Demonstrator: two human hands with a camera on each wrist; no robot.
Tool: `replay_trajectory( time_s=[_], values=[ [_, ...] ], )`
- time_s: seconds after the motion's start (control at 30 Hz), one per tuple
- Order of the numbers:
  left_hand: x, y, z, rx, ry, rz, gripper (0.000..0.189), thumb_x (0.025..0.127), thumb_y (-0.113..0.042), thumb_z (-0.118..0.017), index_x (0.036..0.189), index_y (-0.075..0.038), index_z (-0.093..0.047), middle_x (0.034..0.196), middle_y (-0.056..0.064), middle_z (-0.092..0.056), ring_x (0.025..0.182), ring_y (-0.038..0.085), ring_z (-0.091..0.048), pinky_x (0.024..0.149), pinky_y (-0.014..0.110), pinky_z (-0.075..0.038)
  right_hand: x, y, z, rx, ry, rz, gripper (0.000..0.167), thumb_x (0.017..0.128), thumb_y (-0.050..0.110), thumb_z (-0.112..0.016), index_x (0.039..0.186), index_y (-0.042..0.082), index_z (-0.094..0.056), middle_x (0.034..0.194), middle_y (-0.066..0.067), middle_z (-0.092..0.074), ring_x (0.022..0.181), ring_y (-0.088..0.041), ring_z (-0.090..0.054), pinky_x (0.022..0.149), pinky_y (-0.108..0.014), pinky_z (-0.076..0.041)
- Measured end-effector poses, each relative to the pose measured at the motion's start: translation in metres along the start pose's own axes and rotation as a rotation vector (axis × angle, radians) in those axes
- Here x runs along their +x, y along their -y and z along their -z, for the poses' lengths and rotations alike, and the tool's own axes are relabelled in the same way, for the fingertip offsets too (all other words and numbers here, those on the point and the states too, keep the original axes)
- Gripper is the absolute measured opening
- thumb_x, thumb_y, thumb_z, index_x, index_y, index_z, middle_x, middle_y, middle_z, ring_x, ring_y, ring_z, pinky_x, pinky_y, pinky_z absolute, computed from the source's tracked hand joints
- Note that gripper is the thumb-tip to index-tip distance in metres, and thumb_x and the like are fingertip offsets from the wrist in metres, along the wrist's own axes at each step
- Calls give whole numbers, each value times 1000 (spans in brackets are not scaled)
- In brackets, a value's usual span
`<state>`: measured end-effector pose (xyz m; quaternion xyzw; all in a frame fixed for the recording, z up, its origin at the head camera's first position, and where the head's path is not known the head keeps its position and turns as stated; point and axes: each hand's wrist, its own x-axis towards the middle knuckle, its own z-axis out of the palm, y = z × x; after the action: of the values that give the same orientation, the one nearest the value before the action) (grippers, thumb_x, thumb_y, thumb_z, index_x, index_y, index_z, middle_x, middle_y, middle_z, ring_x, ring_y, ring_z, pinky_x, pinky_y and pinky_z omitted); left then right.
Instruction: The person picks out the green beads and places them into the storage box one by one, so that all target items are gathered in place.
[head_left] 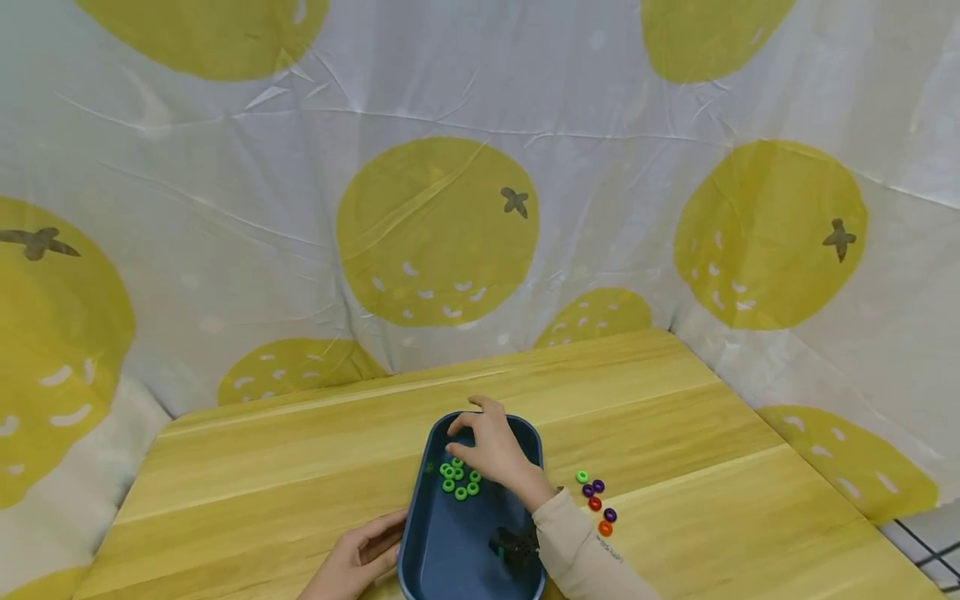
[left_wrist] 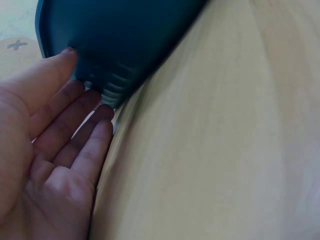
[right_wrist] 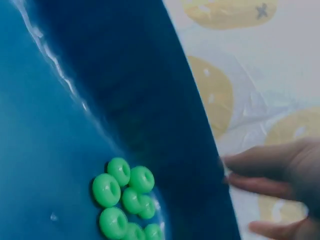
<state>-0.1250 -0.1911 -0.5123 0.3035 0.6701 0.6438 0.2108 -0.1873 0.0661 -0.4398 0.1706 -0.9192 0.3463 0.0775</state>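
A dark blue tray (head_left: pixel 450 550) stands on the wooden table with several green ring beads (head_left: pixel 461 493) in its far half. Over the tray's far end is my right hand (head_left: pixel 491 446), its thumb and index finger apart with nothing seen between them. In the right wrist view, the fingertips overlap the tray's rim, and the green beads (right_wrist: pixel 113 222) lie grouped on the floor by the wall. My left hand (head_left: pixel 360 554) rests at the tray's left side. Its fingers lie along the outer wall in the left wrist view, the thumb against the tray (left_wrist: pixel 125 30).
Right of the tray, a short line of loose beads lies on the table: a green bead (head_left: pixel 582 477), purple beads (head_left: pixel 597 485), a red bead (head_left: pixel 595 504) and an orange bead (head_left: pixel 605 528). A fruit-patterned curtain (head_left: pixel 600 208) hangs behind the table (head_left: pixel 300 467).
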Motion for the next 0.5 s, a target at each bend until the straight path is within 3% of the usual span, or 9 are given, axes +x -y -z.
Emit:
replay_trajectory(
  time_s=[0.13,0.33,0.5],
  values=[
    [1,1,-2,-3,0,13,53,106,-8,-46,143,24,-26,142,51,-24,121,-9,-50,97,11,-44,-2,-6,19,113,-108,8,12,89,17,-75,98,9,-74,144,-27,-44,135,-50,-36,101,-66,-40],
    [1,1,-1,-9,-12,11,51,105,-7,-47,144,21,-29,143,48,-28,122,-9,-50,98,12,-44,-7,-18,62,136,-300,-13,12,85,13,-77,96,6,-75,139,-26,-51,129,-50,-44,102,-69,-36],
    [-1,-1,-2,-10,-23,6,51,105,-6,-47,145,20,-30,143,48,-28,122,-8,-50,98,12,-44,-20,-39,83,114,-336,-107,13,86,12,-77,97,5,-74,140,-26,-50,129,-51,-43,104,-69,-33]
  ],
)
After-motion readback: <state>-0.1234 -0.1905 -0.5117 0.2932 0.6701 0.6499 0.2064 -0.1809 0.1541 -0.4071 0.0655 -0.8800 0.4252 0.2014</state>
